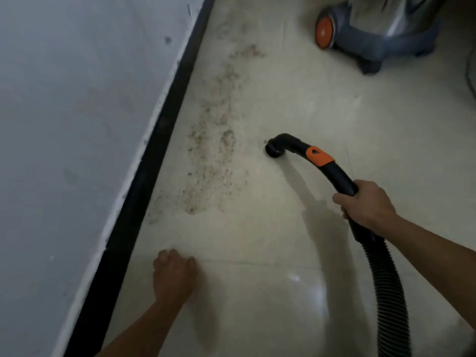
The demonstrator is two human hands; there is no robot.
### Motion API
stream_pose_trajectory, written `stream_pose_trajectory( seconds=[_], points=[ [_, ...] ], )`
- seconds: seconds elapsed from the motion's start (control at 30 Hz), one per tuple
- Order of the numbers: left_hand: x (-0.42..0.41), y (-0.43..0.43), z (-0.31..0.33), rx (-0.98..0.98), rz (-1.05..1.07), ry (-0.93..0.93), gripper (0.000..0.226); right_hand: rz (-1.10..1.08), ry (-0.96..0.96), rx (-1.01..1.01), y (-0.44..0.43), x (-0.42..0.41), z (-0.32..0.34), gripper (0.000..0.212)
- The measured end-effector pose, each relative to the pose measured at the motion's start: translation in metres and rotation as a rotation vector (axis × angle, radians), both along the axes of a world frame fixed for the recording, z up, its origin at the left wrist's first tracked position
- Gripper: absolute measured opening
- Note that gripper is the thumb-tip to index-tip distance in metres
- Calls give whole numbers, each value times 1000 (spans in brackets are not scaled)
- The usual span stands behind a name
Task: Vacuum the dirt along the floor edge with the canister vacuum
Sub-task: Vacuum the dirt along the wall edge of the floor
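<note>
A long streak of brown dirt (217,140) lies on the pale tiled floor beside the black skirting (144,181). My right hand (365,203) is shut on the black curved vacuum handle (327,163), which carries an orange band. Its open nozzle end (274,150) rests on the floor just right of the dirt, apart from it. The ribbed black hose (386,287) runs down from my hand to the bottom edge. My left hand (173,275) hovers low near the skirting with fingers curled and nothing in it. The blue-grey canister vacuum (373,34) with an orange wheel stands at the top right.
A grey wall (77,124) fills the left side, meeting the floor at the black skirting. A thin cable (470,70) runs along the right edge. Glossy tiles (283,305) with a grout line stretch across the lower middle.
</note>
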State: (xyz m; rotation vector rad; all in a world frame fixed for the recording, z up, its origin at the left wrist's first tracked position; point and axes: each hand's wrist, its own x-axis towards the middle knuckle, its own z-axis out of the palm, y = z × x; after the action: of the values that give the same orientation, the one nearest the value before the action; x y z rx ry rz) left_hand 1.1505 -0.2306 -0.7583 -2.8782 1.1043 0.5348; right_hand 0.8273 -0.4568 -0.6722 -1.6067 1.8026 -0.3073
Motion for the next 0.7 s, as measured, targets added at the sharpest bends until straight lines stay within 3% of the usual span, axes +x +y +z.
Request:
stream_pose_trajectory(
  seconds=[0.07, 0.13, 0.33, 0.47, 0.57, 0.7],
  points=[
    [-6, 4, -20, -68, -36, -115, 45, -8, 16, -39, -16, 4, -8, 20],
    [-12, 4, -36, -72, -16, -113, 58, 3, 19, -59, -24, 10, -15, 23],
    [12, 18, -94, 103, -231, -187, 69, 69, 35, 5, -5, 17, -8, 22],
    [-11, 22, -63, 0, -91, -60, 59, 13, -11, -18, -21, 17, -4, 22],
    [-12, 9, -62, -172, -59, -110, 60, 30, -54, -38, -37, 29, -8, 21],
    [-13, 14, -64, -223, -9, -105, 66, 61, -97, -8, -40, 49, -21, 20]
  ],
)
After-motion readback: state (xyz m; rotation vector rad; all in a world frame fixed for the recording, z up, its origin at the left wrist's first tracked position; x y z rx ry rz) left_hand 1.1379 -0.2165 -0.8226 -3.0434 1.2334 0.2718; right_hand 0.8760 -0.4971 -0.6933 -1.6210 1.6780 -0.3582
